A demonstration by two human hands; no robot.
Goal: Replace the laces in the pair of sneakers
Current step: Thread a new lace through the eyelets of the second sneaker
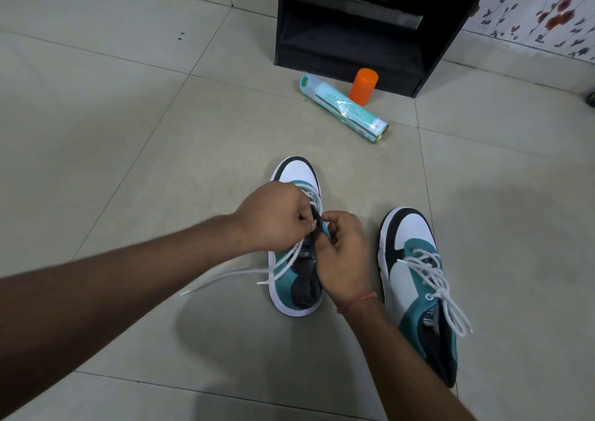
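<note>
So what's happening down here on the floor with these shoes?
A person is working on the left sneaker: both hands, the left hand and the right hand, pinch its white lace near the tongue, with loose ends trailing onto the tiles. The other sneaker sits untouched beside it, laced in white.

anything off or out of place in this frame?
Only the teal spray can: it lies tipped on its side on the floor tiles, its orange cap off and standing beside it. Both sneakers look intact.
</note>
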